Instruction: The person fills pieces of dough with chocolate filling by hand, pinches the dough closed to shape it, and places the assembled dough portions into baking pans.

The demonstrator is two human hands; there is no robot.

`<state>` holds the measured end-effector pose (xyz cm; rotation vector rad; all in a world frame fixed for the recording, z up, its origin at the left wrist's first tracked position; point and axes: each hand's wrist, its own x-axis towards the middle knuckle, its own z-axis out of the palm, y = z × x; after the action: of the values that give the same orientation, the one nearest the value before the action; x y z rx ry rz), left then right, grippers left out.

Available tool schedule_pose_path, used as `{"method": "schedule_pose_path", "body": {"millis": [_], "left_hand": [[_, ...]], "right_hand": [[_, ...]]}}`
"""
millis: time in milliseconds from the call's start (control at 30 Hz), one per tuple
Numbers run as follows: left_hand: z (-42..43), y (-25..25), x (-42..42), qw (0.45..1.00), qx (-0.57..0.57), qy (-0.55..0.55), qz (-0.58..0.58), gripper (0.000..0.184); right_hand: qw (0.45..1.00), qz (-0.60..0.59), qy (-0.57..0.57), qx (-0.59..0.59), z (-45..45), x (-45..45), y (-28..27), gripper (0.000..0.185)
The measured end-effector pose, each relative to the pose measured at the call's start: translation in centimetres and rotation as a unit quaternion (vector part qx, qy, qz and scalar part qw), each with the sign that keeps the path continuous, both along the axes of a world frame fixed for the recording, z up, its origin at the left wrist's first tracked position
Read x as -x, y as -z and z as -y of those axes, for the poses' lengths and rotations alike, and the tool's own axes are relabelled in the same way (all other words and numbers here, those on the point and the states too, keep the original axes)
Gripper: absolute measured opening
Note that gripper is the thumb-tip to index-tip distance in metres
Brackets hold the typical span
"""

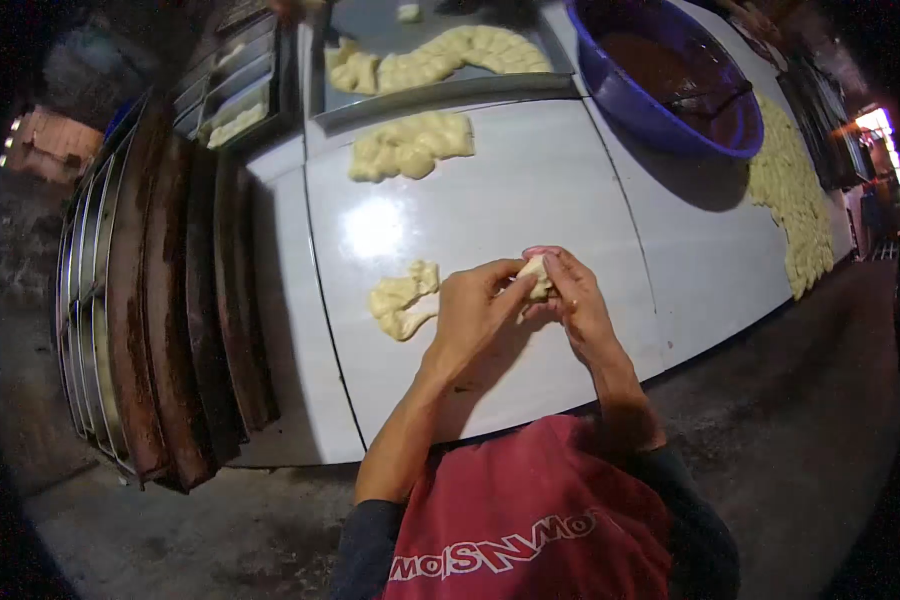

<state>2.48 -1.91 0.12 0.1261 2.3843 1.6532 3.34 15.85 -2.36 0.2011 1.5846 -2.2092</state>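
Held the dough (537, 271) between left hand (478, 302) and right hand (582, 302), low over the near part of the tabletop (530, 200); could not tell from this angle about any contact with the surface; judged light, soft and yielding, perhaps a little tacky, likelier to stretch or tear under a hard squeeze than to slip; best taken by the sides, with thumb and finger pads and light pressure; looked pale cream-yellow, small and irregular, mostly hidden by fingers; pinched on one side between thumb and bent fingers of the left hand, on the other between thumb and curled fingers of the right; could not make out the underside. Just to the left, showed a loose lump (398, 297) of the same colour, knobbly, with a thin tail reaching toward the left wrist; farther off, a wider slab (413, 148) with a bumpy top; beyond that, a metal tray (445, 103) bearing a curved row (470, 47) of plump pieces pressed side by side; to the right, a purple tub (610, 82) with a brown mix (660, 65) and a dark stick (712, 100) in it, beside a strip (795, 195) of small pale pieces; to the far left, dark tins (238, 300) set in line.
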Motion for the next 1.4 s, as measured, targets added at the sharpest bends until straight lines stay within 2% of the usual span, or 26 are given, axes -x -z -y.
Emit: {"method": "schedule_pose_path", "body": {"millis": [33,100,133,200,267,367,400,467,533,567,600,667,767,800,867,900,933,967,1000,1033,1067,1133,1167,1267,1367,1400], "left_hand": [[-0.3,0.3,0.0,1.0,-0.006,-0.001,-0.011,0.032],[-0.9,0.2,0.2,1.0,-0.015,-0.002,-0.011,0.03],[-1.3,0.0,0.4,1.0,-0.017,0.001,0.0,0.03],[-2.2,-0.2,1.1,0.999,-0.026,0.023,0.03,0.032],[-3.3,0.4,1.7,0.995,-0.034,0.053,0.073,0.04],[-6.2,0.1,2.2,0.986,-0.166,-0.019,0.027,0.057],[-6.9,-0.2,2.5,0.99,-0.141,-0.011,-0.027,0.072],[-8.8,0.2,3.5,0.974,-0.145,-0.025,-0.17,0.066],[-11.4,-0.8,3.8,0.958,-0.171,-0.012,-0.229,0.068],[-12.7,-1.5,3.6,0.96,-0.203,-0.014,-0.192,0.071],[-13.0,0.5,4.1,0.952,-0.129,0.03,-0.276,0.08],[-15.9,1.5,5.1,0.913,-0.247,-0.036,-0.323,0.087],[-18.2,1.8,6.0,0.919,-0.28,-0.047,-0.274,0.097],[-18.2,2.2,5.9,0.928,-0.326,-0.022,-0.179,0.104],[-18.5,1.8,6.3,0.949,-0.299,0.0,-0.103,0.104],[-18.4,2.0,6.3,0.96,-0.273,0.014,-0.061,0.104],[-18.1,1.0,6.0,0.961,-0.274,0.004,-0.041,0.088],[-17.3,0.9,5.8,0.974,-0.224,0.015,-0.002,0.078],[-16.5,0.7,5.8,0.984,-0.174,0.024,0.039,0.068],[-15.9,-0.6,5.7,0.984,-0.163,0.008,0.068,0.052],[-14.8,1.6,5.6,0.985,-0.163,0.009,0.046,0.046],[-14.0,0.2,5.5,0.984,-0.151,-0.041,0.079,0.042],[-13.1,2.0,5.3,0.987,-0.137,-0.053,0.067,0.042],[-12.6,1.2,5.0,0.988,-0.113,-0.078,0.075,0.041],[-12.7,0.7,4.4,0.984,-0.117,-0.071,0.11,0.039],[-12.8,0.5,4.3,0.985,-0.11,-0.063,0.117,0.039]], "right_hand": [[0.992,0.067,-0.023,-0.105,-0.7,0.0,-1.6,0.042],[0.961,-0.105,-0.025,-0.254,-1.7,-0.1,-0.5,0.039],[0.925,-0.189,-0.022,-0.33,-2.4,0.0,0.2,0.037],[0.929,-0.224,-0.002,-0.295,-4.1,0.3,0.9,0.034],[0.963,-0.121,-0.004,-0.242,-5.2,0.6,0.3,0.021],[0.955,-0.133,0.047,-0.262,-6.4,1.3,-0.6,0.018],[0.963,-0.154,0.102,-0.194,-6.2,1.8,-0.3,0.02],[0.972,-0.144,0.129,-0.133,-7.0,2.0,-0.6,0.026],[0.983,-0.124,0.133,0.032,-7.3,2.0,-1.2,0.023],[0.979,-0.112,0.131,0.113,-7.1,2.3,-1.8,0.022],[0.955,-0.05,0.158,0.246,-6.5,2.2,-5.7,0.021],[0.954,-0.027,0.135,0.267,-8.0,3.4,-6.4,0.024],[0.955,-0.073,0.078,0.277,-10.4,5.5,-5.2,0.02],[0.963,-0.075,0.054,0.252,-11.3,6.4,-5.7,0.02],[0.976,-0.078,0.009,0.203,-13.8,9.1,-7.2,0.019],[0.978,-0.12,0.043,0.165,-15.3,11.2,-7.4,0.018],[0.976,-0.161,0.077,0.126,-16.9,13.6,-7.7,0.017],[0.973,-0.204,0.102,0.024,-18.4,16.1,-8.6,0.018],[0.958,-0.244,0.125,-0.078,-20.1,18.6,-9.5,0.019],[0.95,-0.244,0.095,-0.171,-22.2,21.3,-9.4,0.021],[0.932,-0.242,0.065,-0.264,-23.7,23.7,-8.9,0.023],[0.866,-0.221,-0.068,-0.443,-24.8,27.1,-8.8,0.023],[0.815,-0.207,-0.132,-0.525,-25.2,28.4,-8.5,0.024],[0.658,-0.302,-0.299,-0.622,-26.5,32.1,-1.9,0.023],[0.639,-0.189,-0.444,-0.6,-24.2,30.9,-3.9,0.022],[0.662,-0.17,-0.436,-0.586,-24.2,30.8,-4.0,0.023]]}}
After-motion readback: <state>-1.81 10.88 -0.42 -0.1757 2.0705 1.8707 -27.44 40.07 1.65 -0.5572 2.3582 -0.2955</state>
